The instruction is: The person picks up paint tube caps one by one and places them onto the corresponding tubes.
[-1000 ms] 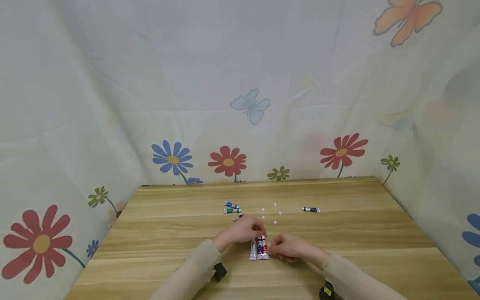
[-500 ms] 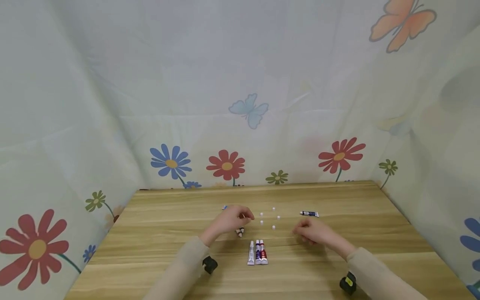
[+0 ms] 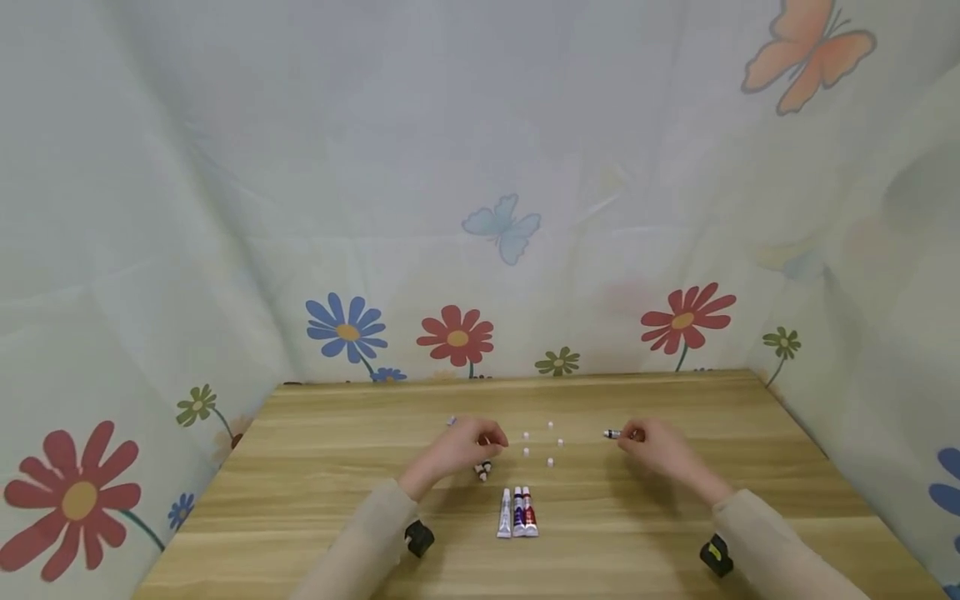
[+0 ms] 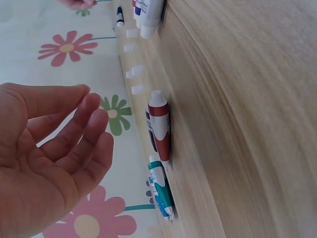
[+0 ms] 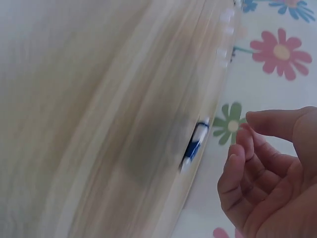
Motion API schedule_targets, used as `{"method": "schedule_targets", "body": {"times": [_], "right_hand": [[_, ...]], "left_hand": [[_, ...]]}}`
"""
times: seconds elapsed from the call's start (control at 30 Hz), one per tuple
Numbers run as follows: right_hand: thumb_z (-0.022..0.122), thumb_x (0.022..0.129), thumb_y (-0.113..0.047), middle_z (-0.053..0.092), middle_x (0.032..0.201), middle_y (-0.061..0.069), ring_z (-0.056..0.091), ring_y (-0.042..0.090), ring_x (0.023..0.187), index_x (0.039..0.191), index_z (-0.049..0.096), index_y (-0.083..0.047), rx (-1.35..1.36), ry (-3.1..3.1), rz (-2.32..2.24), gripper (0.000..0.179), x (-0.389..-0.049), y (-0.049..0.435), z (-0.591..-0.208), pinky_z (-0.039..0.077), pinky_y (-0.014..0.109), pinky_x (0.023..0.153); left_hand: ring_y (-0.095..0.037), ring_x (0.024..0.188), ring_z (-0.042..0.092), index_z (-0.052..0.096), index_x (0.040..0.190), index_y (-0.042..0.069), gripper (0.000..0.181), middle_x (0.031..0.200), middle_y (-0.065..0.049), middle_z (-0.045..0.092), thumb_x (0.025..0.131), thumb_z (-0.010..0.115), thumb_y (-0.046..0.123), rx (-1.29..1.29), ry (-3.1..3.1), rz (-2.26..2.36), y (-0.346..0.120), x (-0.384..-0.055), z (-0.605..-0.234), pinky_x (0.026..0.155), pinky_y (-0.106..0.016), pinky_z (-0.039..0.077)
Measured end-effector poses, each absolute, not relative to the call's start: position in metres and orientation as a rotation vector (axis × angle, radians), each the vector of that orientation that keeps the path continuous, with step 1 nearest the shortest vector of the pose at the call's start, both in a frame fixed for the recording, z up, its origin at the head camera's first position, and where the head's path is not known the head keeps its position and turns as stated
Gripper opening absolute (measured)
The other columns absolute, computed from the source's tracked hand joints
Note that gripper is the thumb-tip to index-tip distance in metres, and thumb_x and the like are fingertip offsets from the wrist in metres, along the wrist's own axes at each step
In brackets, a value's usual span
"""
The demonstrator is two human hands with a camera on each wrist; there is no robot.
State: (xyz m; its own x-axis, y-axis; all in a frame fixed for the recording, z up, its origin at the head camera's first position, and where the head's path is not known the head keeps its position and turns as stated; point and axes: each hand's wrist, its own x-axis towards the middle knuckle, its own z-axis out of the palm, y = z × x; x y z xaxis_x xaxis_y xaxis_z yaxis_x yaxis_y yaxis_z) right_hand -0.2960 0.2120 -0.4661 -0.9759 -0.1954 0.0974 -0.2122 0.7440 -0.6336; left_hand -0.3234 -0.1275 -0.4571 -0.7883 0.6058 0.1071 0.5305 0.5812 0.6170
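My left hand (image 3: 467, 443) hovers over the left group of paint tubes with fingers loosely bent, holding nothing. Under it in the left wrist view lie a brownish-red paint tube (image 4: 160, 130) beside a dark one, and a green paint tube (image 4: 161, 184) with a blue one behind. On the right, my right hand (image 3: 662, 450) is above a dark blue paint tube (image 5: 194, 145), overlapping it in the head view; a gap shows between them in the right wrist view. A silver-white tube (image 3: 505, 514), a purple tube (image 3: 518, 515) and a red tube (image 3: 530, 515) lie side by side in front.
Several small white caps (image 3: 551, 462) are scattered on the wooden table (image 3: 360, 450) between the hands. Behind the far edge hangs a flowered cloth backdrop (image 3: 375, 208), which also covers both sides.
Both hands have left the front row of tubes. My left hand moved up and left over the left group; my right hand moved right and away to the dark blue tube.
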Motion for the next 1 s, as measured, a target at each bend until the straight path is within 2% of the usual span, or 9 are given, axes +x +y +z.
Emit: {"method": "schedule_targets", "body": {"times": [0.27,0.4,0.53,0.8,1.0], "right_hand": [[0.065,0.084,-0.007,0.058,0.082,0.005,0.051,0.017,0.07,0.097,0.064,0.0,0.384,-2.897,0.939,0.015,-0.314,0.23,-0.465,0.044,0.032,0.059],[0.066,0.082,-0.005,0.061,0.092,0.011,0.056,0.022,0.081,0.101,0.063,0.002,0.388,-2.909,0.915,0.021,-0.315,0.232,-0.472,0.047,0.041,0.07],[0.067,0.08,-0.005,0.062,0.099,0.014,0.057,0.027,0.089,0.103,0.062,0.002,0.388,-2.922,0.904,0.024,-0.314,0.232,-0.483,0.046,0.047,0.078],[0.072,0.073,-0.005,0.062,0.089,0.011,0.056,0.024,0.081,0.1,0.063,0.005,0.457,-2.898,0.836,0.03,-0.32,0.228,-0.489,0.046,0.044,0.074],[0.073,0.074,-0.009,0.061,0.088,0.009,0.056,0.022,0.081,0.099,0.064,0.003,0.454,-2.955,0.761,0.03,-0.323,0.223,-0.487,0.046,0.044,0.074]], "left_hand": [[-0.013,0.072,0.056,0.067,0.095,0.004,0.01,0.081,0.003,0.062,0.089,0.062,0.01,0.96,2.705,1.003,-0.126,-0.323,-0.447,0.063,-0.025,0.047],[-0.012,0.07,0.056,0.067,0.093,0.004,0.008,0.079,0.004,0.062,0.088,0.063,0.009,0.976,2.71,1.0,-0.127,-0.322,-0.452,0.062,-0.024,0.047],[-0.01,0.068,0.055,0.067,0.092,0.004,0.007,0.078,0.005,0.061,0.088,0.063,0.008,0.954,2.706,1.003,-0.126,-0.318,-0.46,0.061,-0.023,0.046],[-0.011,0.066,0.055,0.067,0.092,0.005,0.008,0.077,0.005,0.062,0.088,0.063,0.01,0.941,2.723,1.006,-0.122,-0.317,-0.459,0.059,-0.023,0.045],[-0.009,0.065,0.054,0.067,0.093,0.005,0.008,0.076,0.006,0.061,0.088,0.064,0.01,0.905,2.726,0.991,-0.12,-0.318,-0.46,0.059,-0.023,0.045]]}}
